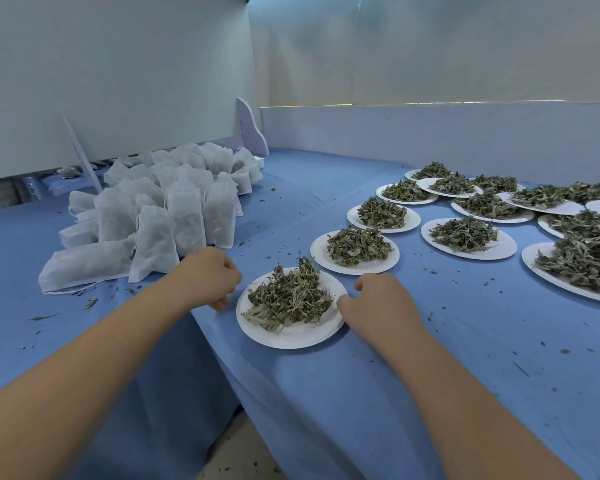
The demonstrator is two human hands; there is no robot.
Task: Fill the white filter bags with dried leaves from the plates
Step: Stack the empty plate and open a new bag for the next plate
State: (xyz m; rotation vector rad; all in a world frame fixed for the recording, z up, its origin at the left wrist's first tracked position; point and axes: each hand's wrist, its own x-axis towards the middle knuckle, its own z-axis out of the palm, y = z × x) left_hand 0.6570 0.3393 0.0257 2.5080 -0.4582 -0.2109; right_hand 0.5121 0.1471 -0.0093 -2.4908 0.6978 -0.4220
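Blue cloth (pixel 326 393) on the table. We read this as the start of a fill cycle: both hands flank the near plate (pixel 291 336) with its leaves (pixel 288 297), and neither holds anything to fill. Left hand (pixel 210 275) is curled just beside the left rim, with nothing visible in it. Right hand (pixel 378 301) is curled at the right rim, thumb touching it; we can't tell if it pinches the plate. Next move, as we judge it: take an empty one from the bags (pixel 160 216) heaped at left, open its mouth, and pinch leaves in without adding to the crumbs (pixel 267 256). Counts: two hands, one near plate, and roughly a dozen more plates (pixel 468 252) beyond and to the right, all loaded, some overlapping or cut off. Bags number well over twenty but overlap too much for an exact count; many look filled.
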